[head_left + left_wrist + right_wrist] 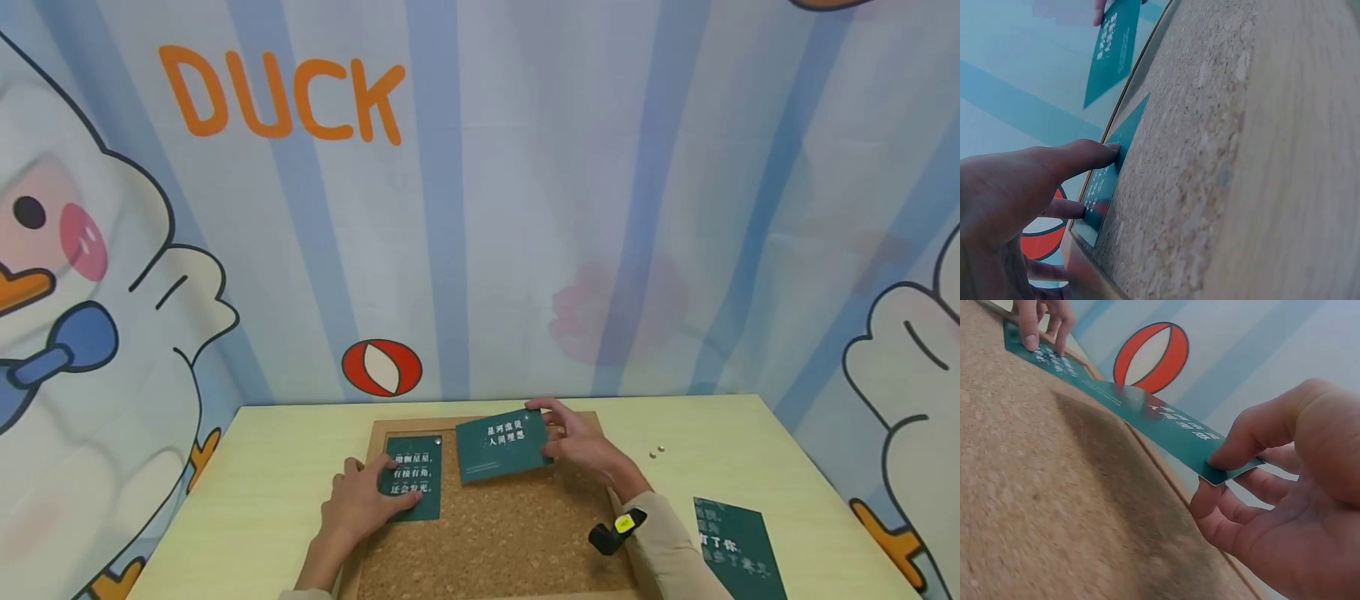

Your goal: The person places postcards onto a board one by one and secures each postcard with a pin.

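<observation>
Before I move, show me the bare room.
Free: nearer cork, left of the right sleeve; table left of the left hand. Crowded: farther cork, with flat card, held card and right hand; table's right, with third card.

- Rests the thumb of the left hand (1007,197) on a green card (1108,178) with white lettering, and touches the card's outer side with one finger.
- Lies on the cork board (1179,162), close by the corner of the wooden rim (1092,267).
- Holds a second green card (1116,53) higher up, by fingertips of the right hand (1099,12), mostly cut off above.
- Shows a blurred, pale wood-grained band (1300,156) along the right.
- Includes a pale blue backdrop (1029,47) bearing a red-and-white shape (1047,245), partly hidden behind fingers.
</observation>
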Available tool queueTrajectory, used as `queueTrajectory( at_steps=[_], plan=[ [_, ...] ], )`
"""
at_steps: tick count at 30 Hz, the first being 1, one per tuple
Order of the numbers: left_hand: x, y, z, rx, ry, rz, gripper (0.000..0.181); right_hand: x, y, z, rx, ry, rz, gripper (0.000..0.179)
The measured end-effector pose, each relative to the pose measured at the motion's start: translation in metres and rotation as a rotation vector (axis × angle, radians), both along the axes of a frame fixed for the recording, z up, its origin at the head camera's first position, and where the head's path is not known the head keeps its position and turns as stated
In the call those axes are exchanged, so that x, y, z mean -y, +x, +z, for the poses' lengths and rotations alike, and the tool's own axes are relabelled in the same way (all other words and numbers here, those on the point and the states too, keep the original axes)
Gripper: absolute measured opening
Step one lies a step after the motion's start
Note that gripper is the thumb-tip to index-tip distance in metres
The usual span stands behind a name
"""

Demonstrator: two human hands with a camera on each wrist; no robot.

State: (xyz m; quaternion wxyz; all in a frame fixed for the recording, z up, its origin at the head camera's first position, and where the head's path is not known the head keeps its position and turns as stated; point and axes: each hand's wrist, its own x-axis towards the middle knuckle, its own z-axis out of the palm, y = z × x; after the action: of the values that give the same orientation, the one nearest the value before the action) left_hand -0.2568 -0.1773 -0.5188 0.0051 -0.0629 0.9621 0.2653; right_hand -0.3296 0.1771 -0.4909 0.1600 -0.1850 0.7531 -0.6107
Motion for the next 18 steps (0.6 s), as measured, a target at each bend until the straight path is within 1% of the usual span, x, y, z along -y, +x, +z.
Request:
queueTrajectory(
  at_steps=[3,6,9,12,15,18],
  plan=[
    [0.001,0.000,-0.001,-0.003,0.001,0.000,0.081,0.007,-0.002,-0.004,-0.012,0.022,-0.007,0.066],
    [0.000,0.000,-0.002,-0.004,0.001,0.000,0.081,0.013,-0.001,-0.008,-0.029,0.063,-0.037,0.062],
    [0.000,0.000,-0.002,-0.004,0.002,0.000,0.081,0.019,0.001,-0.011,-0.046,0.132,-0.090,0.058],
    [0.000,0.000,-0.002,-0.006,0.002,-0.001,0.082,0.024,0.002,-0.013,-0.071,0.229,-0.145,0.056],
    [0.000,0.000,-0.001,-0.008,0.004,-0.002,0.081,0.028,0.002,-0.014,-0.096,0.316,-0.176,0.055],
    [0.000,0.000,0.000,-0.007,0.009,-0.002,0.081,0.030,0.003,-0.014,-0.122,0.377,-0.186,0.054]
  ],
)
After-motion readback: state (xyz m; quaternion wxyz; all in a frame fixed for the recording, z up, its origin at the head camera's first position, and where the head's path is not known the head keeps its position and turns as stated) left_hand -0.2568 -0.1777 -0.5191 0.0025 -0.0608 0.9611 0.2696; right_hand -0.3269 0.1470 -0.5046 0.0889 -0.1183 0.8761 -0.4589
